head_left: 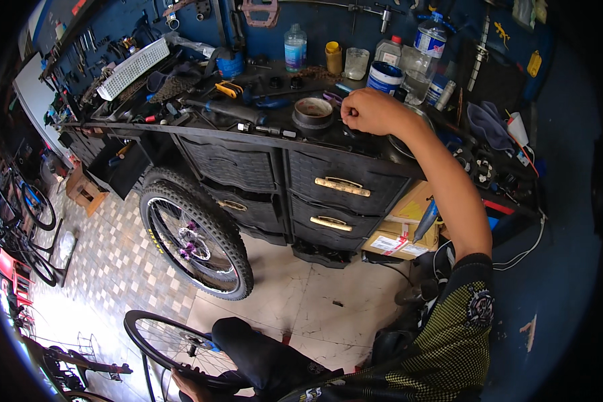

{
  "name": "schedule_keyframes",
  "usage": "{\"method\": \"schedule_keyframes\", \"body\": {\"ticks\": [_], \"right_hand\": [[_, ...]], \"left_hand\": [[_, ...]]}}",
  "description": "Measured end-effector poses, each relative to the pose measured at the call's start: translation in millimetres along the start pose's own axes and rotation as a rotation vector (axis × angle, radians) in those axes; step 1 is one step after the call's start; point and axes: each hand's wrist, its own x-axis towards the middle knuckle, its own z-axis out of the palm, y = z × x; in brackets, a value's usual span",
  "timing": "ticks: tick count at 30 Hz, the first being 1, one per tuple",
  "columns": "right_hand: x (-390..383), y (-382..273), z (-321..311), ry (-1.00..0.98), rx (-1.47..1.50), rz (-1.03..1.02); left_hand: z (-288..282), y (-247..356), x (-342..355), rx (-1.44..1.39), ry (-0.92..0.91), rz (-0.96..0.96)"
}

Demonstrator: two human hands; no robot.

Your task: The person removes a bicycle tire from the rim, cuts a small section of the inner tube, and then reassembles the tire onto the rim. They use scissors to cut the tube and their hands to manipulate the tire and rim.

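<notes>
My right hand (363,112) reaches over the dark workbench (145,127), fingers pinched on something small I cannot make out, just right of a round metal tin (313,116) and in front of a blue-labelled tub (385,76). Low at the bottom, my left hand (185,382) grips the black tyre of a thin-spoked bicycle wheel (141,335), which stands tilted beside my dark-clothed leg (248,342). Tools lie along the bench, among them a long blue-and-black tool (228,112) and a yellow-handled one (228,89).
Black drawers (342,187) front the bench, with knobby-tyred wheels (238,261) against them and cardboard boxes (395,244) to the right. Bottles (295,47), a white perforated tray (132,67) and cloth (489,127) sit on top. Bicycles (37,208) stand at left on the tiled floor (100,261).
</notes>
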Motion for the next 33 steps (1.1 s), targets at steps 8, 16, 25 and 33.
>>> {"method": "schedule_keyframes", "body": {"ticks": [8,16,25,33], "right_hand": [[1,-16,2,-0.181,0.079,0.010],[12,-75,25,0.397,0.344,-0.134],[36,-268,143,0.141,0.429,-0.556],[-6,-174,49,0.167,0.472,-0.068]], "left_hand": [[-11,-4,6,0.023,0.028,0.056],[32,34,44,0.052,0.053,0.359],[25,84,178,0.035,-0.050,0.016],[48,86,174,0.166,-0.013,-0.046]]}}
